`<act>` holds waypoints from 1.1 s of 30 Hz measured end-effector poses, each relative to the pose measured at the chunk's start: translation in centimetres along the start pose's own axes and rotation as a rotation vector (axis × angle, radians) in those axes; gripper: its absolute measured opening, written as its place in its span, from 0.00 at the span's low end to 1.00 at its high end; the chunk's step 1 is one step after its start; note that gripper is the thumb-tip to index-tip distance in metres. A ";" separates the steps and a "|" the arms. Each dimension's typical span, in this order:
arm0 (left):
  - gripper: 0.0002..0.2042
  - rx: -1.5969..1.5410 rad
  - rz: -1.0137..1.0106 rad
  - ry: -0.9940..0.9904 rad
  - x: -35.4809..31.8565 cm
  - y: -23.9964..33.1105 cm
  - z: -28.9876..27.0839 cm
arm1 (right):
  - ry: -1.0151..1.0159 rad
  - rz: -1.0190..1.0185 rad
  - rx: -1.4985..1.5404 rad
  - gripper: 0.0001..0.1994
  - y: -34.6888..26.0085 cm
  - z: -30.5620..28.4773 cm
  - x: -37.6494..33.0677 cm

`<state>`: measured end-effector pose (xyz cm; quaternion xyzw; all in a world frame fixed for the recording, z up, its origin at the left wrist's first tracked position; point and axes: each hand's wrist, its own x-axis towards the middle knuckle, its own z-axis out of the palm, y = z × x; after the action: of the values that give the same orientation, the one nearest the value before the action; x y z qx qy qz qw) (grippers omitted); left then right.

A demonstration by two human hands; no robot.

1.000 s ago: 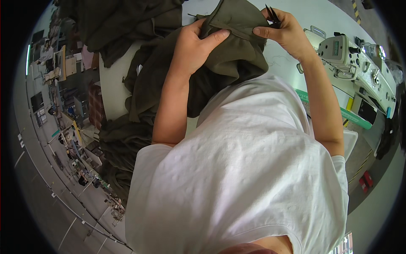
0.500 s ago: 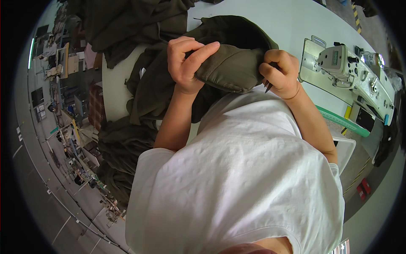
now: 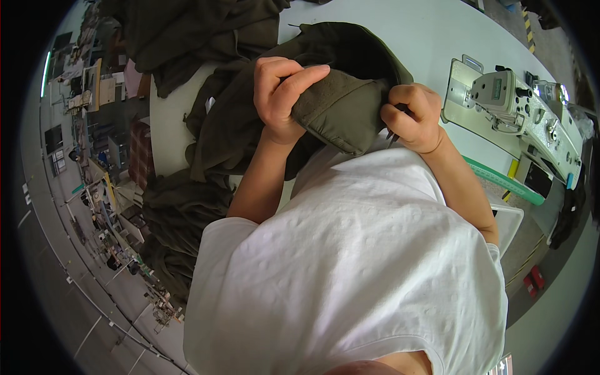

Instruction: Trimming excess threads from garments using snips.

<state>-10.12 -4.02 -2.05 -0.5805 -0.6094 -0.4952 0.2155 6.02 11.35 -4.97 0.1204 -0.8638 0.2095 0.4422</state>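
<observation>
An olive-green garment [image 3: 345,112] is stretched between my two hands, close in front of my white shirt. Its smooth panel and a curved seam edge face me. My left hand [image 3: 280,94] is closed on the garment's left side, thumb and forefinger on top of the cloth. On the other side, my right hand [image 3: 415,115] has its fingers curled tight at the cloth edge. From under that fist pokes a small dark pointed tool [image 3: 392,136], mostly hidden by the fingers. The rest of the garment spreads behind and to the left over the table.
A sewing machine [image 3: 500,94] stands on the white table [image 3: 412,25] at the right, with a green ruler [image 3: 505,181] nearer me. More dark olive garments [image 3: 194,37] lie at the far left, and another heap [image 3: 184,209] hangs beside my left arm.
The held part of the garment has tilted and its lower edge hangs further down, showing more of the seam. My left hand has shifted slightly right; my right hand is a little lower.
</observation>
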 end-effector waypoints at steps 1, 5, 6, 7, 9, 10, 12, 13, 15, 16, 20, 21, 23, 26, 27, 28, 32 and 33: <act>0.13 -0.041 -0.040 -0.010 -0.1 0.2 -0.1 | -0.012 -0.004 -0.002 0.12 -0.1 0.0 0.0; 0.12 -0.257 -0.272 -0.016 -0.8 1.3 0.5 | -0.219 0.098 0.162 0.15 -1.1 -0.2 0.8; 0.12 -0.343 -0.367 -0.013 -1.0 1.4 0.7 | -0.219 0.101 0.163 0.15 -1.6 -0.5 1.1; 0.12 -0.344 -0.369 -0.016 -1.2 1.4 0.7 | -0.191 0.248 0.331 0.13 -2.3 -1.2 1.7; 0.11 -0.358 -0.438 0.019 -1.7 1.2 0.7 | -0.133 0.538 0.670 0.11 -3.3 -2.5 2.9; 0.11 -0.364 -0.472 0.037 -1.8 1.1 0.7 | -0.134 0.538 0.674 0.11 -3.4 -3.1 3.4; 0.11 -0.369 -0.465 0.025 -2.0 1.3 0.7 | -0.077 0.589 0.724 0.09 -3.9 -4.3 4.5; 0.11 -0.379 -0.451 0.011 -1.9 1.3 0.8 | -0.044 0.614 0.745 0.10 -3.9 -4.8 4.8; 0.12 -0.389 -0.437 -0.004 -1.8 1.4 1.0 | -0.081 0.810 0.880 0.10 -4.6 -4.7 5.7; 0.12 -0.402 -0.439 -0.004 -1.7 1.4 1.1 | -0.121 1.006 1.015 0.12 -5.0 -4.4 6.2; 0.11 -0.440 -0.440 -0.007 -1.8 1.6 1.3 | -0.299 1.254 1.129 0.13 -5.3 -3.6 6.5; 0.11 -0.450 -0.437 -0.009 -2.0 1.6 1.4 | -0.372 1.278 1.119 0.13 -5.3 -3.4 6.4; 0.11 -0.460 -0.435 -0.011 -2.2 1.8 1.5 | -0.395 1.263 1.133 0.13 -5.3 -3.3 6.2; 0.10 -0.478 -0.478 0.013 -2.5 1.9 1.6 | -0.438 1.232 1.158 0.13 -5.3 -3.1 6.1; 0.10 -0.478 -0.479 0.013 -2.5 1.9 1.6 | -0.446 1.233 1.160 0.12 -5.2 -3.1 6.1; 0.10 -0.484 -0.488 0.010 -2.5 2.0 1.6 | -0.454 1.234 1.161 0.12 -5.2 -3.1 6.1; 0.10 -0.489 -0.501 0.002 -2.4 2.1 1.6 | -0.479 1.243 1.146 0.12 -5.1 -3.1 6.2; 0.10 -0.485 -0.494 -0.001 -2.4 2.0 1.6 | -0.487 1.246 1.138 0.12 -5.1 -3.0 6.2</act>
<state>-7.21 -4.22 -4.03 -0.4497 -0.5964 -0.6626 -0.0555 6.59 8.14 2.98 -0.1296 -0.6072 0.7802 -0.0764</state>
